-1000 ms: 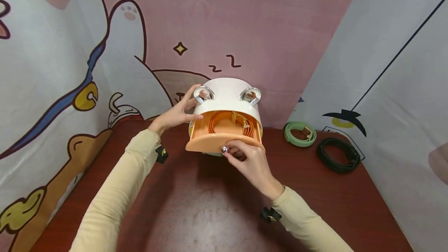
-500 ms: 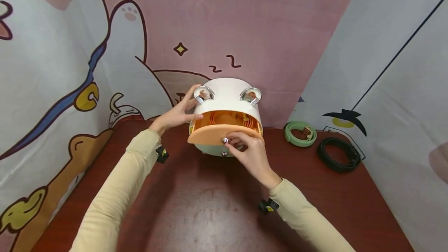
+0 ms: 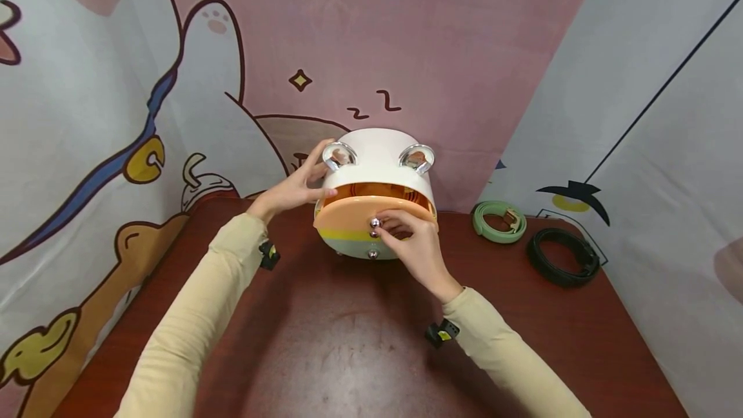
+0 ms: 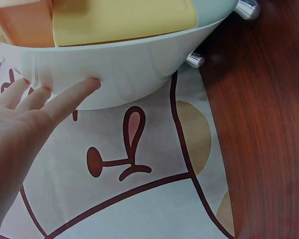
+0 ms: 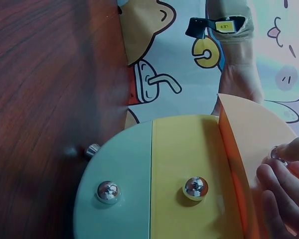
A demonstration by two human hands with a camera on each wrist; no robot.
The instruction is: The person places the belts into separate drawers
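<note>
A small rounded cabinet with a white shell and two silver rings on top stands on the table. Its orange top drawer is pulled partly out. My right hand pinches that drawer's silver knob between thumb and fingers. Inside, an orange belt shows only as a sliver behind the drawer front. My left hand lies against the cabinet's left side, its fingers extended on the white shell. Below the orange drawer, the yellow drawer and the green drawer are closed.
A coiled green belt with a gold buckle lies on the table, right of the cabinet. Beside it is a coiled black belt. Printed cloth hangs close behind the cabinet and along both sides.
My right hand has pushed the orange drawer inward, away from me. The belt inside is now mostly covered, and the lower drawers show more. My left hand has stayed in place.
</note>
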